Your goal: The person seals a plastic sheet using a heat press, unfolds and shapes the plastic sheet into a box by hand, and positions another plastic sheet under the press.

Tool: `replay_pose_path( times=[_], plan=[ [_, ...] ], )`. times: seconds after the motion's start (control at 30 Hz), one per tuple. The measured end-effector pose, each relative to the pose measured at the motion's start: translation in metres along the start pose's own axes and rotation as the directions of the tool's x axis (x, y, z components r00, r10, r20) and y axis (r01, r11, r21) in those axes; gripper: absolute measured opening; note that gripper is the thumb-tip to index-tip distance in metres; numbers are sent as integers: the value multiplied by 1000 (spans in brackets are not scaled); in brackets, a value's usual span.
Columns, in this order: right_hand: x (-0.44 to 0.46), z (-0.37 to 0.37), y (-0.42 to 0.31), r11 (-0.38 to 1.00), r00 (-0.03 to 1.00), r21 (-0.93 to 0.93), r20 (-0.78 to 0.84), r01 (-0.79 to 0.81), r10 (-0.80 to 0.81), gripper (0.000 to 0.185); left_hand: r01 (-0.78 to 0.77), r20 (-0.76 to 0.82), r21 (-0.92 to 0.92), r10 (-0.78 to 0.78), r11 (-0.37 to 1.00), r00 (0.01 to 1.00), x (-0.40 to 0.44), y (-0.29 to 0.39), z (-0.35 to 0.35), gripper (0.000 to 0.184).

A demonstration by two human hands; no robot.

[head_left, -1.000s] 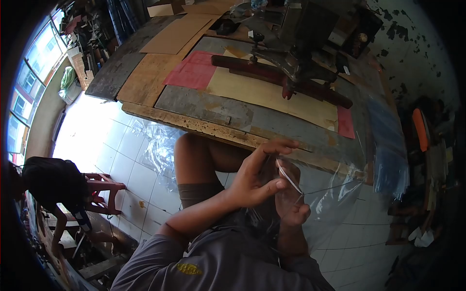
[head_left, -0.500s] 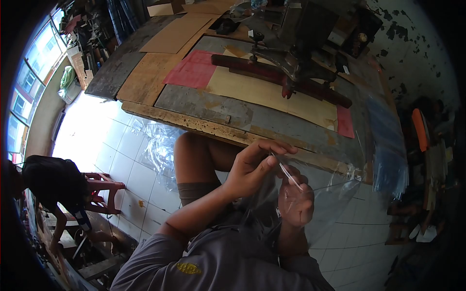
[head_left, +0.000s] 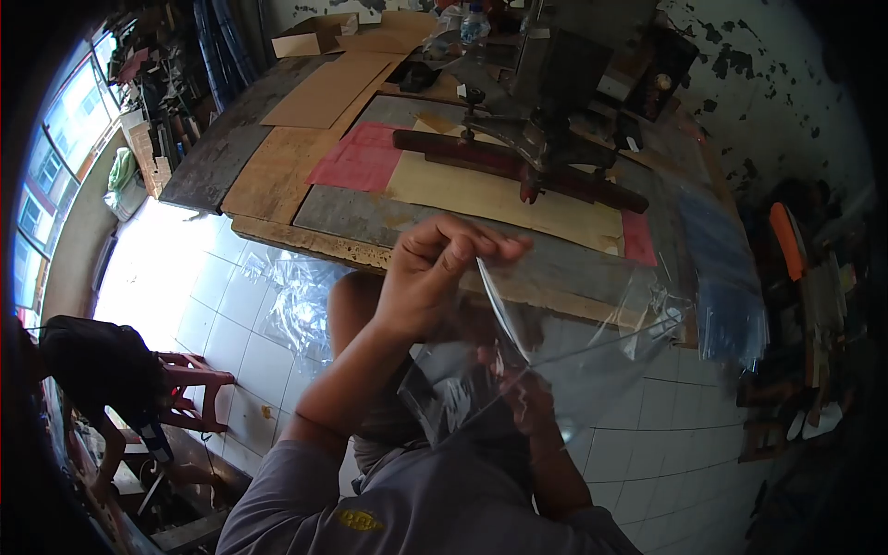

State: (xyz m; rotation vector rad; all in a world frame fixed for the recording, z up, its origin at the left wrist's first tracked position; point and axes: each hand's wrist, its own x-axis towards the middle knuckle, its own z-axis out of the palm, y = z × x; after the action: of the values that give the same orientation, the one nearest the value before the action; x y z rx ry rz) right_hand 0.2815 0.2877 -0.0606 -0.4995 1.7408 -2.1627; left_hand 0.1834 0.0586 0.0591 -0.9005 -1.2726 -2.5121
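Observation:
A clear, shiny plastic sheet (head_left: 592,370) spreads in front of my lap, bent and creased, with a bright folded edge near its middle. My left hand (head_left: 430,273) pinches its upper edge between thumb and fingers, just in front of the table edge. Lower down, my right hand (head_left: 529,398) is seen through the film and partly blurred by its glare. Its fingers look closed on the sheet's lower part.
The worktable (head_left: 356,248) carries a dark metal press (head_left: 527,157) over yellow and pink sheets (head_left: 499,199). Clear bluish plastic sheets (head_left: 726,287) hang at its right. Crumpled plastic (head_left: 301,296) lies on the floor. Another person (head_left: 97,370) is at the left, near a red stool (head_left: 199,388).
My left hand has risen and moved left, away from my right hand, drawing the plastic sheet's edge with it. My right hand has shifted slightly left and now lies behind the film.

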Motion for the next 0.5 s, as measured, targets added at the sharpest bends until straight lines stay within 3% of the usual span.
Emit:
replay_pose_path(
  times=[0.03, 0.07, 0.13, 0.2, 0.23, 0.3, 0.33, 0.37, 0.4, 0.43, 0.5],
  plan=[
    [-7, 1, 10, 997, 999, -68, 25, 27, -26, 34, -18, -15, 10, 18, 1000, 1000, 8, 10, -1, 27],
    [-15, -2, 21, 962, 995, -270, 96, 41, -15, 35, -35, -30, 20, 36, 999, 999, 17, 20, -2, 27],
    [-30, -14, 34, 770, 975, -630, 216, 102, 48, 37, -98, 54, -30, 100, 995, 994, 39, 41, -12, 26],
    [-45, -36, 16, 792, 921, -609, 285, -40, 265, 36, -192, 204, -170, 225, 967, 953, 68, 57, -19, 24],
    [-53, -48, 0, 790, 874, -602, 318, -113, 368, 36, -166, 233, -236, 222, 957, 947, 81, 63, -19, 25],
    [-58, -79, -41, 834, 924, -495, 140, -245, 355, 36, -106, 290, -362, 220, 926, 931, 104, 74, -18, 27],
    [-69, -108, -26, 932, 996, -351, -32, -93, 88, 63, -112, 327, -342, 230, 933, 916, 115, 76, -17, 28],
    [-53, -102, -39, 936, 969, -343, -191, 81, -154, 94, -119, 364, -324, 240, 938, 900, 127, 77, -15, 28],
    [-36, -95, -54, 885, 861, -399, -334, 239, -383, 127, -129, 401, -307, 251, 943, 881, 137, 77, -12, 29],
    [-10, -77, -76, 773, 734, -504, -342, 385, -588, 145, -127, 448, -316, 266, 940, 853, 146, 77, -7, 30],
    [25, -71, -77, 736, 744, -499, -239, 457, -624, 160, -130, 436, -326, 271, 936, 858, 153, 73, 2, 31]
  ],
)
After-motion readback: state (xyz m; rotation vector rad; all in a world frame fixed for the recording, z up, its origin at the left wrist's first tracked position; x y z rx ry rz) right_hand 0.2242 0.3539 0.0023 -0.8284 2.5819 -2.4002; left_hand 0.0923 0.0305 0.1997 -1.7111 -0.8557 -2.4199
